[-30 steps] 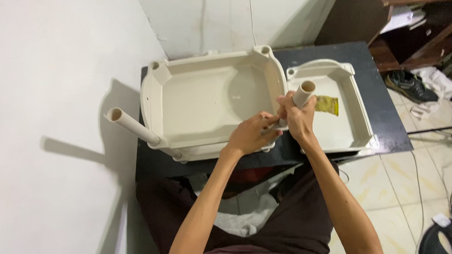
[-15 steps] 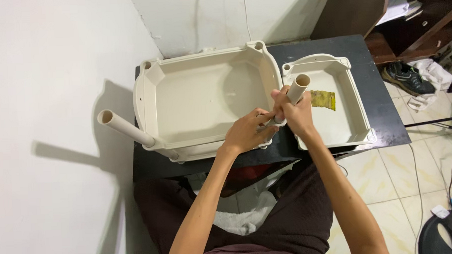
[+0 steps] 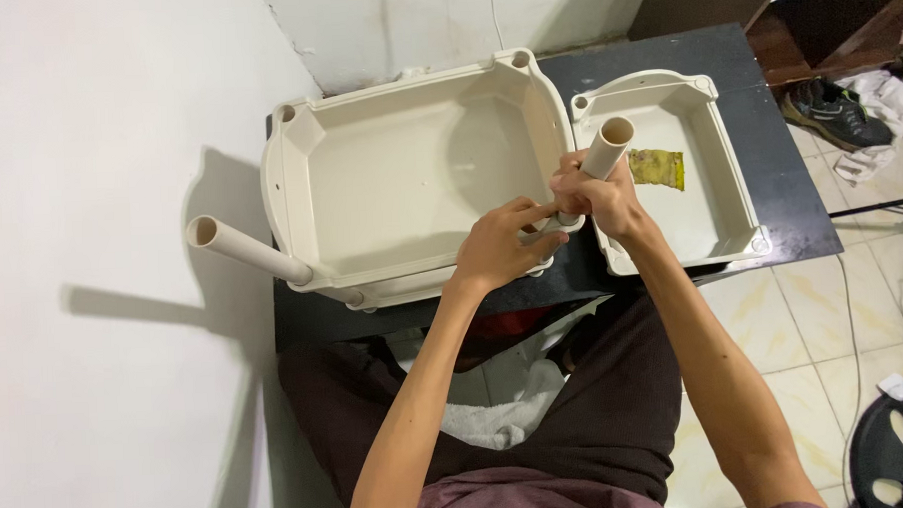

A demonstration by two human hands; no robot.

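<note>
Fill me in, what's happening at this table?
A seated person is working on a large cream plastic tray on a black table. The right hand grips a cream tube standing at the tray's near right corner; the left hand steadies that corner. Another tube already sticks out of the near left corner. A smaller tray beside it holds a yellow scrap.

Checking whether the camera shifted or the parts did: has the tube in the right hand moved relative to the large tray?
No. The tube still stands at the large tray's near right corner, gripped by the right hand; only the view shifted.
</note>
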